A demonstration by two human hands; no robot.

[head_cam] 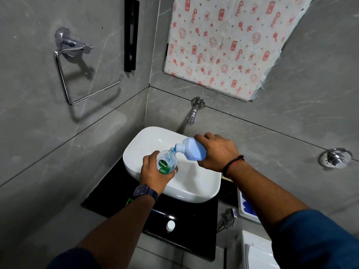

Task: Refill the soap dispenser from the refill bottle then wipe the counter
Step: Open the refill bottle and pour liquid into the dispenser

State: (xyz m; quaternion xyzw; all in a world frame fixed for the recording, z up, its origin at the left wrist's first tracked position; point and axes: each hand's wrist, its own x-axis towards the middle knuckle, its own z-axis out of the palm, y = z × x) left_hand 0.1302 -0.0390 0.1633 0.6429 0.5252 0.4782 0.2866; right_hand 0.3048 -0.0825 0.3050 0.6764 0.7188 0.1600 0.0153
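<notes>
My left hand (153, 171) grips a clear Dettol soap dispenser bottle (166, 162) over the white basin (194, 191), its open neck pointing up and right. My right hand (215, 152) holds a pale blue refill bottle (194, 150) tipped down to the left, its white spout touching the dispenser's neck. A little blue liquid shows at the spout. The dispenser's pump top is off the bottle. A white cap (170, 225) lies on the black counter (194, 230) in front of the basin.
A chrome tap (194, 113) juts from the grey tiled wall above the basin. A towel ring (77, 74) hangs on the left wall. A patterned sheet (223, 45) covers the mirror area. A white container with blue items (246, 206) sits at the right.
</notes>
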